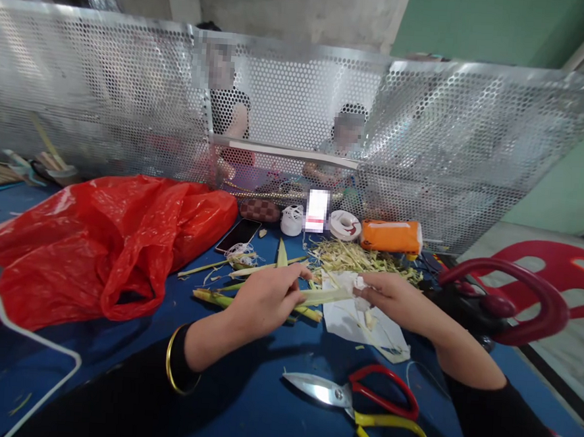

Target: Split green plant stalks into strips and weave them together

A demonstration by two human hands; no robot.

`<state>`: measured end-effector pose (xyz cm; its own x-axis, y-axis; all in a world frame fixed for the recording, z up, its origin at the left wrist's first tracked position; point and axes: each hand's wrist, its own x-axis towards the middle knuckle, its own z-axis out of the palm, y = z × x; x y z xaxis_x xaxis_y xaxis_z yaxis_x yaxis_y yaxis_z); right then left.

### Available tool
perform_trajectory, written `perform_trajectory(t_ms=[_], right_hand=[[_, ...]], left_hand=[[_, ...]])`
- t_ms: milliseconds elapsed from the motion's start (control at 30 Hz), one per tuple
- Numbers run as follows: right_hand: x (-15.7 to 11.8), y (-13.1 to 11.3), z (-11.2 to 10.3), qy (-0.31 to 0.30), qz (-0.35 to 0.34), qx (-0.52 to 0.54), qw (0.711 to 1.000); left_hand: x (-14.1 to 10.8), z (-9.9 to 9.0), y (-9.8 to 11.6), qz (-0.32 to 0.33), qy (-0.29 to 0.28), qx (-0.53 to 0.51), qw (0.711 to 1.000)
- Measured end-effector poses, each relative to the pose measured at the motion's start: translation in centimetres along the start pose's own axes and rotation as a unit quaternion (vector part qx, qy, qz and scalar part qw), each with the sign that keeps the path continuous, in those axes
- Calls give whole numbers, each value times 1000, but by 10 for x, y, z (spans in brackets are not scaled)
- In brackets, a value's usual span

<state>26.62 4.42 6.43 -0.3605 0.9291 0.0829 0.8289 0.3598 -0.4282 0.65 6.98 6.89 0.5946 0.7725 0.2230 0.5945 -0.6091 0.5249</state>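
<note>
My left hand (265,296) pinches one end of a flat, pale green leaf strip (325,296) that looks like plant husk. At the strip's other end, my right hand (391,297) is closed on a crumpled white tissue (361,290), which meets the strip. Whether those fingers also grip the strip is hidden. Beneath the right hand lies a white paper sheet (337,323) with leaf scraps on it. Green stalks (212,297) and leaf pieces lie under and beside the left hand. Scissors (331,392) with red and yellow handles rest open in front.
A red plastic bag (107,247) spreads across the left. Shredded plant fibres (359,257), a phone (239,235), white yarn (292,220), a tape roll (345,226) and an orange packet (390,236) lie behind. A perforated metal screen (295,87) separates two people from the blue table (241,400).
</note>
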Motion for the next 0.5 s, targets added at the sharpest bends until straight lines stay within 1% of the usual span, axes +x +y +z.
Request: perform_trajectory(t_ms=[100,133,167,200,233,267,300,333,367,400,433,500], right_hand=[[-4,5,-7,25,22,5,999],[-5,7,-9,46,34,3,998],[-7,10,-12,80,54,-4,995],[-7,12,-14,130,85,-14,988],[-8,15,-15,194,124,-18,973],[-7,16,-14,260,164,-2,952],[-5,17,-12,313,198,33,928],[-3,15,-7,346,220,82,908],[1,12,-1,354,229,143,896],[5,6,8,331,226,196,895],[9,-2,18,306,220,224,899],[16,-25,38,241,200,289,905]], left_hand=[[0,-1,-2,4,8,0,1000],[1,-2,-4,7,13,-1,1000],[2,-3,-6,10,19,0,1000],[3,-5,-9,10,29,3,1000],[4,-6,-11,6,43,4,999],[6,-8,-13,-6,60,-2,998],[7,-9,-15,-21,77,-18,997],[7,-9,-15,-37,91,-47,994],[8,-7,-14,-50,100,-83,990],[7,-5,-13,-58,104,-122,985],[6,-1,-10,-59,105,-156,980],[3,8,-4,-55,111,-178,976]])
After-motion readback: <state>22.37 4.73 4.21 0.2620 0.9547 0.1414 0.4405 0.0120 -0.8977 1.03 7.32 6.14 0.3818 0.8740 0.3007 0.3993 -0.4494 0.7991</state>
